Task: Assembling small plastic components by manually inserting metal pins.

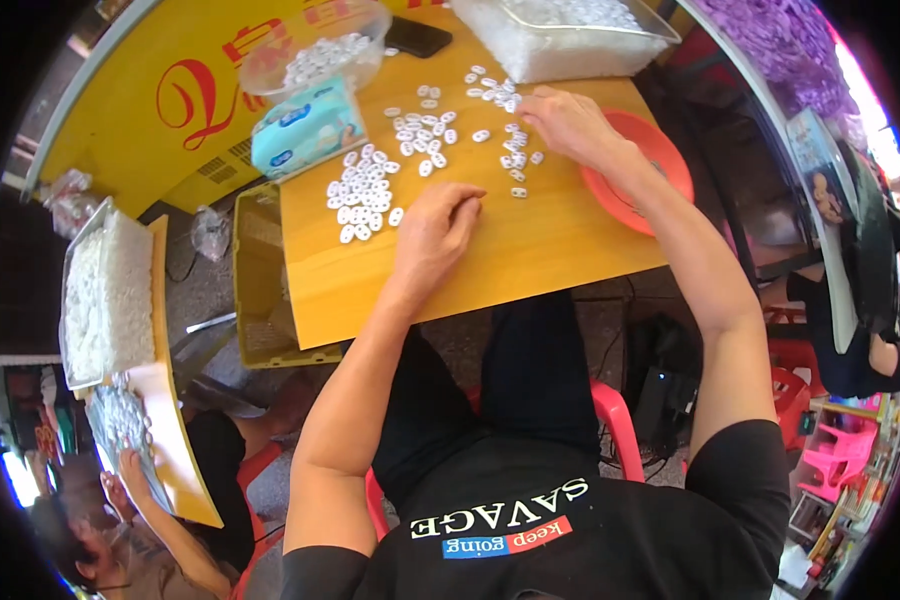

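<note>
Your right hand has its fingers spread narrowly over scattered white oval beads; your left hand rests curled, holding nothing visible. A careless sweep could knock beads off the counter edge.

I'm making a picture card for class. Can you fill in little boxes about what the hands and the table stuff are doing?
Left hand: fingers curled, resting on the wooden table beside the white pieces
Right hand: reaching into the scattered pieces
Orange dish: under the right wrist
Clear bowl: holds more pieces
Tissue pack: table's left edge
Phone: far side
</note>
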Demonstrator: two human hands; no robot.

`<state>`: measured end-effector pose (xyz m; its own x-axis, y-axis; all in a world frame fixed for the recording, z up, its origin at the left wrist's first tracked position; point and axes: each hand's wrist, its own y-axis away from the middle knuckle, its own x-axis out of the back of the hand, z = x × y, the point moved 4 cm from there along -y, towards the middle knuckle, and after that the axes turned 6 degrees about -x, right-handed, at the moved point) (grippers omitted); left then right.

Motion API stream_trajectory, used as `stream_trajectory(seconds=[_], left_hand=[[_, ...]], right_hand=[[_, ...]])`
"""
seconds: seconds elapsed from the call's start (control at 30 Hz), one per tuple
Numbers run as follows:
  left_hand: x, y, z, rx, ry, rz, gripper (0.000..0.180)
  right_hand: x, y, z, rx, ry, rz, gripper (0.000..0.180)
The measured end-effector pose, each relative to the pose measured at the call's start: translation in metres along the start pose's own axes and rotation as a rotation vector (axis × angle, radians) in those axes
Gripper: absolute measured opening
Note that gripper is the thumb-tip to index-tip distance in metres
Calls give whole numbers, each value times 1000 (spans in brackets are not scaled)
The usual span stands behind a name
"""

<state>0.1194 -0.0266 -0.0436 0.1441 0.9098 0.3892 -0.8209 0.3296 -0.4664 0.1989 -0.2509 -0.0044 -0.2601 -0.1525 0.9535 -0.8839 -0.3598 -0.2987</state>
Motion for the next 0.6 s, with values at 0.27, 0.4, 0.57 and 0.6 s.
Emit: stream_trajectory(seconds=[0.27, 0.4, 0.57, 0.6], left_hand=[[-2, -1, 0, -25, -25, -25, 12], [-4, 0, 0, 62, 28, -40, 13], [-6, 1, -4, 25, 49, -12, 12], [-6, 0, -2, 29, 52, -8, 12]], right_hand=[[-24, -18, -38, -23, -125, -33, 17], [-35, -29, -59, -88, -154, -73, 20], [-24, -27, -33, -114, -136, 73, 19], [-21, -25, -15, -154, -82, 135, 20]])
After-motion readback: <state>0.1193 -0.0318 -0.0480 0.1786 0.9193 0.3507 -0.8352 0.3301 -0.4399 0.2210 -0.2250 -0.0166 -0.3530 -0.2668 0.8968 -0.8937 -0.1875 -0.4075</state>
